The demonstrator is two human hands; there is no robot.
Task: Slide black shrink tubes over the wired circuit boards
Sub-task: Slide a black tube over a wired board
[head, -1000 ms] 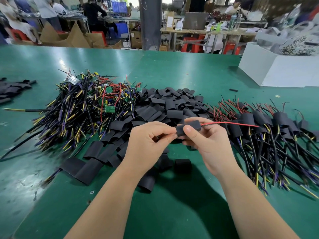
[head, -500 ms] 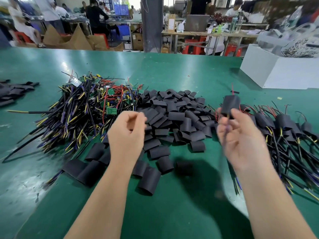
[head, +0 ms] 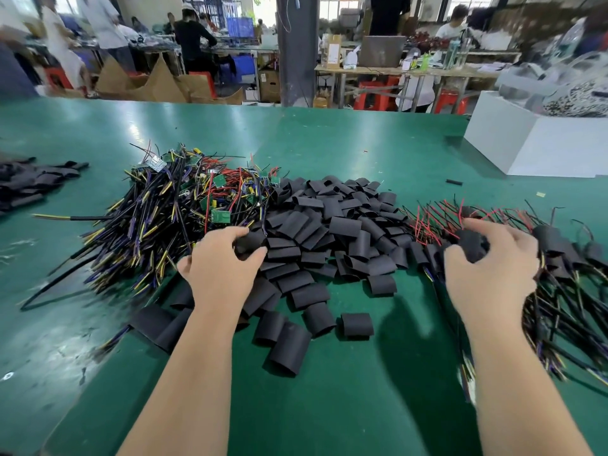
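Shrink tubes, short, black and flattened, lie in a loose heap in the middle of the green counter, with a few strays spilled on the heap's near side, toward the person. Touching the heap's left edge is a tangle of wired circuit boards: small green boards with red, black, yellow and purple leads, none of them sleeved. At that same edge the left hand reaches in palm down, thumb and curled fingers pinching a single tube at the heap's rim. Right of the heap lies a pile of sleeved boards, with black tubes on them and thin red wires fanning toward the far side. The right hand is over that pile's nearest part, just right of the heap, its fingers curled round one sleeved board; blur hides whether that piece is lifted or resting on the pile. Well beyond the heap to the right stands a white box, and far to the heap's left lies a small bundle of black sleeves.
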